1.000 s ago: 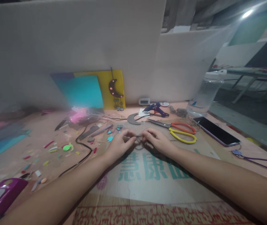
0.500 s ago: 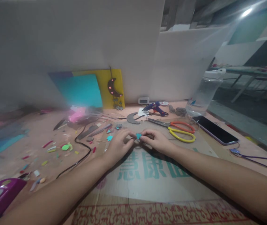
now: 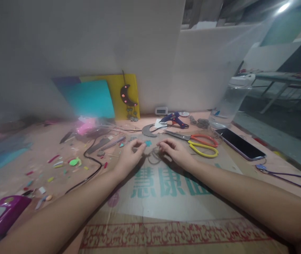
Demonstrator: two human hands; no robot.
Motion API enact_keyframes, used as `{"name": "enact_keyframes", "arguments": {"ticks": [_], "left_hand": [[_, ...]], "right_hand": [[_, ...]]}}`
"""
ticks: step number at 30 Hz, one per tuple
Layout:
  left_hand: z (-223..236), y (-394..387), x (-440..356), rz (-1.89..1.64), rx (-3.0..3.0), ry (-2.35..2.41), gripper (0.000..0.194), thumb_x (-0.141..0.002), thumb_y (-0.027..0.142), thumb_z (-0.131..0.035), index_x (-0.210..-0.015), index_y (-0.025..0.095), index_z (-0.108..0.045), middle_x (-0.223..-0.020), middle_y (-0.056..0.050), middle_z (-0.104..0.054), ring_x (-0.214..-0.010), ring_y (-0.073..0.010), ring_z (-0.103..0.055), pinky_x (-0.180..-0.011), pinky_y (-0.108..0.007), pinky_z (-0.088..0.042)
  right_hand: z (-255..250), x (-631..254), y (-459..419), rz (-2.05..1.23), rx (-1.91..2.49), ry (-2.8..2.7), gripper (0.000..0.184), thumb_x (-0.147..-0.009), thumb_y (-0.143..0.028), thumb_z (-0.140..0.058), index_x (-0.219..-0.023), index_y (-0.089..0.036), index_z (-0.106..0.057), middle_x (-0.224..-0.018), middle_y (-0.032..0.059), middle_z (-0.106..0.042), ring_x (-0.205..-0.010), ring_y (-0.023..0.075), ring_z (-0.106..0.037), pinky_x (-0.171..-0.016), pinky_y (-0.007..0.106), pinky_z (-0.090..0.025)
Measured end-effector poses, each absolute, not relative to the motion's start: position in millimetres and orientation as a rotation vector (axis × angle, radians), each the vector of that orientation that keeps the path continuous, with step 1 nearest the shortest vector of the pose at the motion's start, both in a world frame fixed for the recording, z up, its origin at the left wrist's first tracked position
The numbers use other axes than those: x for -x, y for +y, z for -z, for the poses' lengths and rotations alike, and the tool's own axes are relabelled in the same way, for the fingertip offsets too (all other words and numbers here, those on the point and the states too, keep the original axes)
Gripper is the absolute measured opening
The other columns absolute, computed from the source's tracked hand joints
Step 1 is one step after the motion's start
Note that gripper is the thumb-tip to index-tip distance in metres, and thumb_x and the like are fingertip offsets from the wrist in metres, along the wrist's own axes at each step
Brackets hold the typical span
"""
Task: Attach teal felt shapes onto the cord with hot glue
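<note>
My left hand (image 3: pixel 131 155) is pinched, with a small blue star-shaped piece (image 3: pixel 147 143) at the tips of its thumb and forefinger. A short gap separates it from my right hand (image 3: pixel 175 151), whose fingers are curled and brought together; what they hold, if anything, is hidden. Right under those fingertips lies a loop of thin grey cord (image 3: pixel 154 159) on the cardboard (image 3: pixel 177 208). Just beyond both hands is a grey crescent moon cut-out (image 3: pixel 148 131). Scissors (image 3: pixel 202 144) with one orange and one yellow handle lie to the right of my right hand.
At the back are a blue glue gun (image 3: pixel 175 120), a small white timer (image 3: pixel 161 110) and a dark moon ornament (image 3: pixel 126 95) against a yellow sheet (image 3: pixel 113 80). A phone (image 3: pixel 240 144) and clear bottle (image 3: pixel 226 102) stand right. Colourful scraps (image 3: pixel 73 162) and a purple tool (image 3: pixel 7 215) lie left.
My hands have moved apart. The blue piece, earlier between the fingertips of both, is now at my left fingertips only, farther left. The cord loop shows more clearly.
</note>
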State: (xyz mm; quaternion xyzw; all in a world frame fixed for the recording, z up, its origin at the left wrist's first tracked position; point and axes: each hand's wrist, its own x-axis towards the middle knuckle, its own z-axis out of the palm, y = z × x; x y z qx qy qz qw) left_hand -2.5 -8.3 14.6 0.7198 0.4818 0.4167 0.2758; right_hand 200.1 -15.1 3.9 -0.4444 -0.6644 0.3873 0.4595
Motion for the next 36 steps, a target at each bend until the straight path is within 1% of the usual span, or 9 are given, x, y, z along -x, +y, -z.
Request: {"name": "enact_keyframes", "arguments": {"ticks": [4, 8, 14, 17, 20, 23, 27, 31, 36], "left_hand": [[-19.2, -6.6, 3.2, -1.106, -1.814, 1.331, 0.023, -0.086, 0.037, -0.052, -0.08, 0.016, -0.06, -0.08, -0.004, -0.065, -0.08, -0.0201, -0.062, -0.075, -0.03, -0.045], [-16.6, -6.3, 3.2, -1.093, -1.823, 1.318, 0.022, -0.085, 0.037, -0.052, -0.078, 0.017, -0.059, -0.078, -0.003, -0.064, -0.078, -0.0192, -0.06, -0.074, -0.029, -0.044], [-9.9, -3.8, 2.3, -1.099, -1.865, 1.323, 0.02, -0.083, 0.034, -0.049, -0.074, 0.018, -0.055, -0.073, -0.001, -0.06, -0.074, -0.0172, -0.057, -0.071, -0.027, -0.041], [-5.8, -1.6, 1.3, -1.069, -1.892, 1.331, 0.017, -0.08, 0.031, -0.051, -0.07, 0.018, -0.054, -0.068, 0.001, -0.056, -0.069, -0.0161, -0.054, -0.065, -0.027, -0.039], [-2.1, 1.0, 0.9, -1.052, -1.91, 1.323, 0.017, -0.08, 0.031, -0.052, -0.069, 0.018, -0.054, -0.067, 0.001, -0.055, -0.067, -0.0154, -0.052, -0.063, -0.026, -0.037], [-0.6, 2.2, 1.1, -1.057, -1.913, 1.318, 0.018, -0.082, 0.032, -0.051, -0.072, 0.018, -0.055, -0.069, 0.001, -0.056, -0.068, -0.0154, -0.053, -0.064, -0.025, -0.039], [-2.0, -0.2, 1.2, -1.059, -1.929, 1.293, 0.02, -0.083, 0.034, -0.051, -0.074, 0.018, -0.056, -0.072, 0.0, -0.059, -0.073, -0.0167, -0.056, -0.068, -0.026, -0.042], [-3.2, -3.0, 1.0, -1.041, -1.931, 1.262, 0.022, -0.084, 0.035, -0.052, -0.074, 0.017, -0.059, -0.073, -0.002, -0.064, -0.073, -0.0176, -0.059, -0.068, -0.027, -0.045], [-4.5, -4.9, 1.7, -1.055, -1.932, 1.236, 0.019, -0.085, 0.034, -0.053, -0.077, 0.018, -0.059, -0.073, -0.002, -0.065, -0.072, -0.0169, -0.062, -0.069, -0.027, -0.047]], "right_hand": [[-5.7, -203.6, -12.1, -0.808, 1.145, -1.569, 0.019, -0.088, -0.034, -0.054, -0.094, -0.018, -0.061, -0.082, 0.0022, -0.064, -0.077, 0.016, -0.061, -0.072, 0.029, -0.049], [-13.9, -210.6, -11.2, -0.576, 1.269, -1.872, 0.014, -0.084, -0.022, -0.059, -0.097, -0.019, -0.064, -0.092, 0.0044, -0.068, -0.084, 0.0171, -0.061, -0.079, 0.032, -0.048], [-18.0, -219.1, -12.1, -0.322, 1.321, -2.225, 0.015, -0.084, -0.028, -0.064, -0.097, -0.019, -0.067, -0.091, 0.006, -0.067, -0.085, 0.0202, -0.06, -0.078, 0.034, -0.046], [-11.1, -215.9, -12.4, -0.299, 1.308, -2.234, 0.013, -0.084, -0.028, -0.066, -0.092, -0.017, -0.067, -0.09, 0.0067, -0.066, -0.085, 0.0205, -0.058, -0.077, 0.033, -0.044], [-2.7, -212.5, -11.0, -0.293, 1.262, -2.239, 0.004, -0.084, -0.018, -0.064, -0.081, -0.018, -0.066, -0.086, 0.0057, -0.064, -0.085, 0.0202, -0.055, -0.08, 0.033, -0.041], [0.9, -211.4, -10.6, -0.304, 1.211, -2.257, 0.008, -0.088, -0.015, -0.059, -0.08, -0.018, -0.063, -0.085, 0.0053, -0.064, -0.085, 0.0196, -0.054, -0.08, 0.033, -0.041], [-0.2, -211.5, -12.8, -0.32, 1.173, -2.236, 0.01, -0.093, -0.018, -0.051, -0.089, -0.018, -0.06, -0.086, 0.0061, -0.065, -0.085, 0.0201, -0.055, -0.079, 0.033, -0.042], [0.2, -212.1, -11.9, -0.42, 1.216, -2.113, 0.009, -0.093, -0.023, -0.05, -0.096, -0.019, -0.057, -0.091, 0.0058, -0.065, -0.085, 0.0196, -0.057, -0.078, 0.032, -0.043], [-1.9, -211.8, -11.8, -0.407, 1.228, -2.091, 0.011, -0.089, -0.029, -0.055, -0.084, -0.019, -0.054, -0.081, 0.0037, -0.061, -0.074, 0.0179, -0.054, -0.068, 0.03, -0.04]]}}
